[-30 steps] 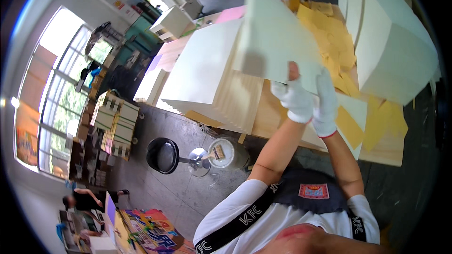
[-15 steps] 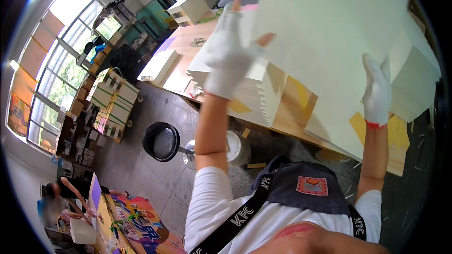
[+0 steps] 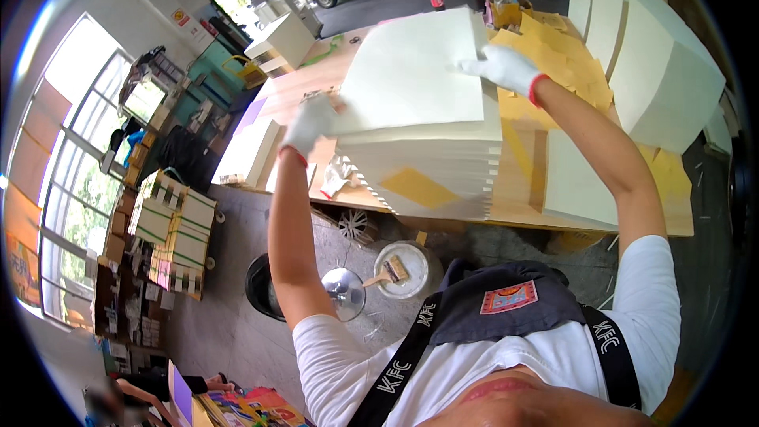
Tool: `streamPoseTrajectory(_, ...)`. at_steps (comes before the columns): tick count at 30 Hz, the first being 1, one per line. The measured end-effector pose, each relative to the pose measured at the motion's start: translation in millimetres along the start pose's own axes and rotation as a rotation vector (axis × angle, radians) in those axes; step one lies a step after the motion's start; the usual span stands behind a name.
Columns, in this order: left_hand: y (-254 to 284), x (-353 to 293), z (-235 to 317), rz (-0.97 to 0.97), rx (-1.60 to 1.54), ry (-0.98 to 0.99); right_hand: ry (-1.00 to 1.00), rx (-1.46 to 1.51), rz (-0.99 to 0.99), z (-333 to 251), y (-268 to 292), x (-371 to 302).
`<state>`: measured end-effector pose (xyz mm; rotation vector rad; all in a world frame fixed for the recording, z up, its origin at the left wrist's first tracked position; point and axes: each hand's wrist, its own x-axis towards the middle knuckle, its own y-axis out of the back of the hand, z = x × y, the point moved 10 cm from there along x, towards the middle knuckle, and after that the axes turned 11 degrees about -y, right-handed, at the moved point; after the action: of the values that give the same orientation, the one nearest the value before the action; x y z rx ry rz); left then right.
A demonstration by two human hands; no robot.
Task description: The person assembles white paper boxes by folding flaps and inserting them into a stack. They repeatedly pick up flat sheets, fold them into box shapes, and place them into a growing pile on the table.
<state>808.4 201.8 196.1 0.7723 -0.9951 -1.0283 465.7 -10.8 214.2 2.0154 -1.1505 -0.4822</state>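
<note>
Sunlit windows and stacked cartons fill the workshop off to the person's left, and a long wooden workbench [image 3: 518, 205] runs across under both outstretched arms. On it, between the hands, stands a tall stepped stack of cream sheets [image 3: 431, 162], with one large cream sheet [image 3: 411, 71] lying flat on top.

The left hand [image 3: 310, 125], in a white glove, is closed on the near left edge of that top sheet, fingers curled over the margin. The right hand [image 3: 506, 67], also gloved in white with a red cuff, rests on the sheet's far right corner, fingers spread loosely and pressed down flat; whether the thumb is tucked under the edge cannot be told.

Just beyond the right hand lie loose yellow sheets [image 3: 565, 63], and further right lean tall cream boards [image 3: 648, 63]. Below the left forearm, a crumpled white rag [image 3: 338, 178] sits on the bench edge. Down on the floor near the person's body stand a white bucket [image 3: 407, 269] with a brush [image 3: 387, 273] resting in it, and a black stool [image 3: 261, 289].
</note>
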Motion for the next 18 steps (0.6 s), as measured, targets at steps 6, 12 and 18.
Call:
streamPoseTrajectory(6, 14, -47, 84, -0.105, 0.008, 0.120, 0.141, -0.320, -0.074, -42, 21, -107)
streamPoseTrajectory(12, 6, -63, 95, -0.044, -0.152, -0.181, 0.348, -0.313, 0.096, -48, 0, -166)
streamPoseTrajectory(18, 10, -67, 105, 0.089, 0.064, -0.356, 0.275, -0.172, 0.083, -33, -2, -167)
